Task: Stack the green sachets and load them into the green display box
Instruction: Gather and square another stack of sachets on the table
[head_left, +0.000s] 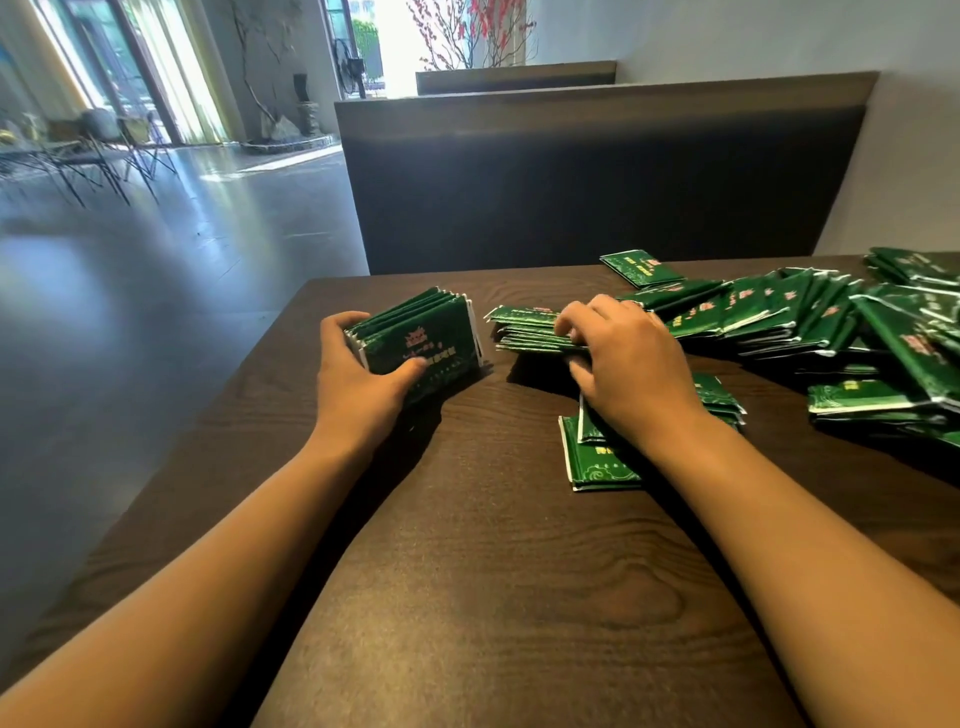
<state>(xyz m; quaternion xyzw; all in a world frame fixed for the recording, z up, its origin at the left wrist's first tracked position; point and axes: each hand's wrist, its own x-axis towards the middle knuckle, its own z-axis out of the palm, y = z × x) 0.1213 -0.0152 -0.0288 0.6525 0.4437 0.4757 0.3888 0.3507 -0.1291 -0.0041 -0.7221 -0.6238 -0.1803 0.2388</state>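
Head view looks down on a dark wooden surface (467, 519) with both bare forearms reaching in. On the near left, the left hand (358, 374) grips a squared bundle of green sachets (421, 338) stood on edge, its fingers curled round the far side and the thumb pressed on the printed front face. Just right of that bundle, the right hand (623, 358) rests on a small flat pile of sachets (524, 330), its fingers curled over the pile's right end and seemingly pinching it; exactly how many sachets they hold cannot be told. Under the right wrist lie a few more sachets (597, 462), flat and askew. Farther right, a big loose heap of sachets (810, 322) spreads to the frame edge, overlapping and unsorted, and one sachet (641, 267) lies alone at the far side.

No green display box shows anywhere in view, so it is either out of frame or not yet brought in. Judged from this, the task is in its early part: one bundle is gathered and a second is being squared, while most of the sachets wait in the heap. Nothing appears loaded yet. Stacking the rest and boxing all of it remains.
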